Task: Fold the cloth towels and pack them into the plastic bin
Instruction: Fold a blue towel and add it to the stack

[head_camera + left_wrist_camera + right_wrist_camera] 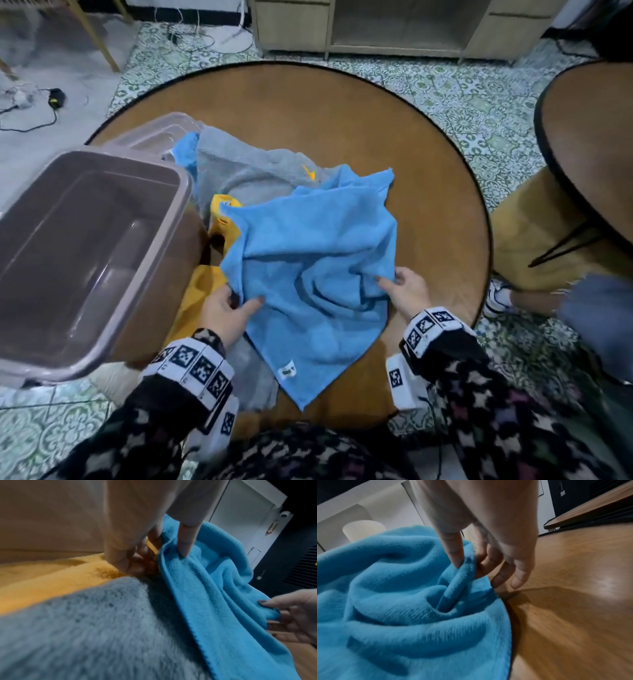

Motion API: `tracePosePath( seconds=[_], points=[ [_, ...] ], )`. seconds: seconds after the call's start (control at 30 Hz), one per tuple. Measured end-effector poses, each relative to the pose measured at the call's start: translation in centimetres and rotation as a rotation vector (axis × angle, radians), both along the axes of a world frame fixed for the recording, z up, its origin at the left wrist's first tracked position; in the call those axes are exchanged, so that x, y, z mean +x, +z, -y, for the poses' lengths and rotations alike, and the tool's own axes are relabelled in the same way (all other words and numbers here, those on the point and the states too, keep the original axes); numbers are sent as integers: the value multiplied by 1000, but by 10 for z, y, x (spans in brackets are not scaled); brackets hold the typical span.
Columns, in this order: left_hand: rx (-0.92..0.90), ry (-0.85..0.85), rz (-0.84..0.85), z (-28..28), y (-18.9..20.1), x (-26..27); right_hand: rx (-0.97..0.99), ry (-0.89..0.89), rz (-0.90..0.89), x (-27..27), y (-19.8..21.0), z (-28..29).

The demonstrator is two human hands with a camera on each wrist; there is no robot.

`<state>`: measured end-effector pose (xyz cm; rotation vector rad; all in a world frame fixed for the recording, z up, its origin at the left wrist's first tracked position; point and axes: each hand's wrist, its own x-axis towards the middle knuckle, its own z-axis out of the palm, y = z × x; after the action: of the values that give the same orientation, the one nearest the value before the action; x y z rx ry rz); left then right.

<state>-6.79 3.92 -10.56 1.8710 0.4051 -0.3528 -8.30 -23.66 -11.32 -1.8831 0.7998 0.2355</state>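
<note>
A rumpled blue towel (308, 260) lies on top of a pile in the middle of the round wooden table (342, 120). My left hand (229, 308) pinches its left edge between thumb and fingers, shown close in the left wrist view on the blue towel (202, 588). My right hand (407, 291) pinches the right edge, with the blue towel (402, 601) bunched under the thumb. A grey towel (246, 168) and a yellow towel (205, 294) lie beneath. The empty taupe plastic bin (20, 363) stands at the left.
The bin's lid (154, 133) lies behind the bin. A second round table (589, 144) stands at the right, with a person's tan trouser leg (534, 246) beside it. A cabinet (394, 27) and cables sit on the patterned floor beyond.
</note>
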Motion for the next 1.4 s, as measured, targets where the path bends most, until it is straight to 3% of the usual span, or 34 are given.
tracePosePath(
  seconds=[0.1, 0.23, 0.33, 0.43, 0.57, 0.67, 0.87, 1.0, 1.1, 1.17, 1.23, 1.27, 1.4],
  points=[
    [-104, 71, 100, -11, 8, 4, -8, -55, 144, 8, 14, -1],
    [-196, 210, 289, -22, 37, 11, 75, -326, 372, 18, 42, 12],
    [-385, 223, 309, -29, 50, 17, 130, -469, 464, 21, 60, 26],
    [-470, 231, 308, -22, 59, 21, 147, -517, 463, 25, 58, 34],
    [-439, 244, 320, -16, 62, 26, 123, -546, 428, 15, 51, 28],
    [-481, 126, 223, -22, 62, 23, 53, -492, 389, -2, 52, 27],
    [-429, 100, 113, -16, 67, 29, 441, -324, 241, 9, 62, 31],
    [-484, 27, 182, -1, 118, 65, 583, -119, 493, 49, 117, 29],
    [-589, -104, 251, -8, 155, 81, 511, 74, 664, 69, 151, 36],
    [-341, -211, 432, -22, 156, 78, 225, 229, 701, 67, 157, 43],
    [163, -349, 662, -40, 146, 69, -6, 379, 628, 58, 146, 53],
    [301, -404, 678, -49, 143, 66, -42, 447, 569, 53, 137, 58],
    [418, -646, 510, -56, 143, 49, 128, 527, 331, 22, 117, 72]
  ],
)
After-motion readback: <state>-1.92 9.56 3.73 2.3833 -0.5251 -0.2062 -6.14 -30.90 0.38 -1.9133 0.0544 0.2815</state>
